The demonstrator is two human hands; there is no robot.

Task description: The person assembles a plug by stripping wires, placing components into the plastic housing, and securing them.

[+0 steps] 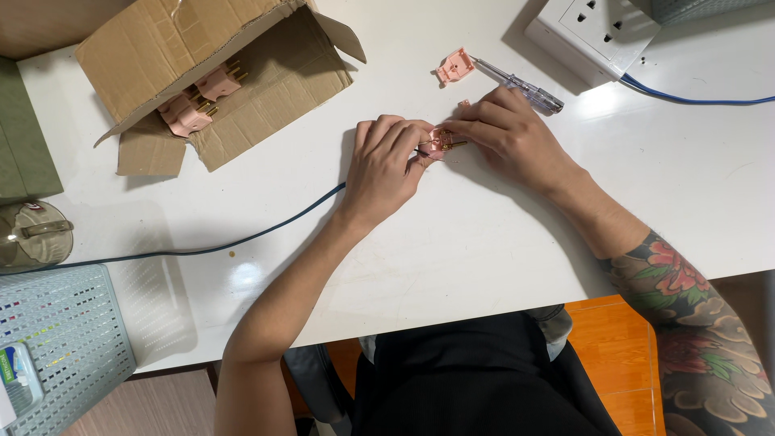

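- Cardboard box (266, 77), upper left of the frame: pink plugs (194, 101) inside.
- Left hand (386, 165), centre: fingers pinch a pink plug part (440, 144).
- Right hand (508, 133): fingertips grip the same part.
- Screwdriver (521, 85) and pink cover (454, 66), top centre; white power strip (593, 32), upper right.

Both hands met at table (484, 242) centre; left hand (386, 165) just left of right hand (508, 133), plug body (440, 144) pinched btwn them. Plug cover (454, 66) and screwdriver (521, 87) laid side by side behind the hands. Power strip (593, 32) set at far right corner. Cardboard box (210, 77) placed far left, plugs (198, 101) inside. Cable (202, 246) run from left edge to under left hand. Perforated basket (69, 347) at near left.
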